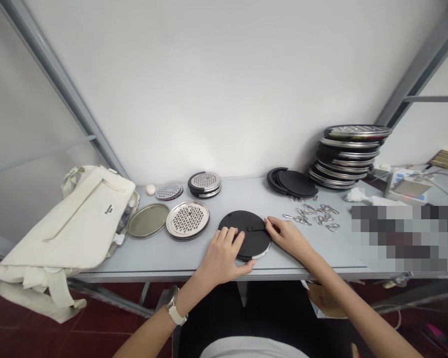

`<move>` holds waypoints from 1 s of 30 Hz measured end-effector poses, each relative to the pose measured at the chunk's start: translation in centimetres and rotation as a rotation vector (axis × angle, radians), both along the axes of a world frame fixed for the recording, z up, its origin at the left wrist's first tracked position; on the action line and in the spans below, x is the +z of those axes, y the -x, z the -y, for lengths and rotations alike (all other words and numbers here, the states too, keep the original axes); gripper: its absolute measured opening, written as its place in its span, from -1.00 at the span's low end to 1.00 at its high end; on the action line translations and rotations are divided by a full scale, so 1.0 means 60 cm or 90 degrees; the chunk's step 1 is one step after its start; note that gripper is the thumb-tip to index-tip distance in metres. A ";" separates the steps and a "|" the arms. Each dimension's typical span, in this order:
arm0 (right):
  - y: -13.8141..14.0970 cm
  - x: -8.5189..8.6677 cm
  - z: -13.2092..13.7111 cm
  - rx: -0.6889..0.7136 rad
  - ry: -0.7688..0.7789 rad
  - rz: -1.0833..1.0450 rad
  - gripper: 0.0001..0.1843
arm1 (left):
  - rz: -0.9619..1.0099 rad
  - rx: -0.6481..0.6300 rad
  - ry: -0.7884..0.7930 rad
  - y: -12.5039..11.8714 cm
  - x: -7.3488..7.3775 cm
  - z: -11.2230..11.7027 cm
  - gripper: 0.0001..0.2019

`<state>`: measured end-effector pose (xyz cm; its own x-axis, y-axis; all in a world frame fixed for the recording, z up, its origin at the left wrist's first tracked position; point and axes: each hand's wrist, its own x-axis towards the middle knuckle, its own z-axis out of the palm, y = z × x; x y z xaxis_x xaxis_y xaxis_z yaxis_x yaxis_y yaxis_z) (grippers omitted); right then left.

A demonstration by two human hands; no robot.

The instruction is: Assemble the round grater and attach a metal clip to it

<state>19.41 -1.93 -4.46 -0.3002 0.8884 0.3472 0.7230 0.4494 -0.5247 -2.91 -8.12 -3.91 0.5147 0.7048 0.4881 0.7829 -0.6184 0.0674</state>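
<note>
A black round disc (252, 243) with a bright metal rim showing at its front right lies on the table. A thin straight slot or line runs from its middle to its right edge. My left hand (224, 252) steadies the disc, fingertips on its top and thumb against the front edge. At the right edge, my right hand (281, 233) is closed in a pinch by the end of that line; what lies between its fingertips is hidden. To the left are a perforated metal grater disc (187, 219) and a plain olive-toned disc (148, 220). Several small bent-wire metal pieces (317, 214) lie to the right.
A tall stack of round graters (349, 156) stands back right, beside black round parts (293, 182). Smaller grater discs (205, 183) sit near the wall. A cream bag (70, 219) hangs over the left edge. A white device (408, 186) stands at the far right.
</note>
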 end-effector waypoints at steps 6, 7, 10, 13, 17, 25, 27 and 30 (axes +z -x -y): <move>0.000 0.000 0.001 -0.006 -0.006 0.001 -0.63 | -0.005 0.002 0.008 0.000 0.001 0.000 -0.47; 0.000 -0.001 0.000 -0.008 -0.008 0.002 -0.63 | -0.004 0.001 0.008 0.000 0.001 0.000 -0.47; 0.000 -0.004 -0.002 -0.012 -0.010 0.005 -0.62 | -0.007 -0.001 0.006 0.000 0.000 0.000 -0.47; 0.000 -0.005 -0.003 -0.004 -0.004 0.012 -0.64 | -0.011 0.000 0.009 0.000 0.000 0.000 -0.46; -0.001 -0.003 -0.004 0.004 -0.002 0.021 -0.65 | -0.002 -0.003 0.006 0.001 0.000 0.000 -0.46; 0.000 0.001 -0.001 0.001 0.001 0.027 -0.63 | -0.001 -0.002 0.001 0.001 -0.001 -0.001 -0.47; -0.001 0.000 -0.001 -0.002 0.002 0.031 -0.63 | -0.003 -0.001 0.003 0.001 -0.001 -0.001 -0.47; -0.002 -0.002 -0.002 -0.009 0.005 0.038 -0.63 | -0.008 0.001 0.008 0.001 -0.001 0.000 -0.46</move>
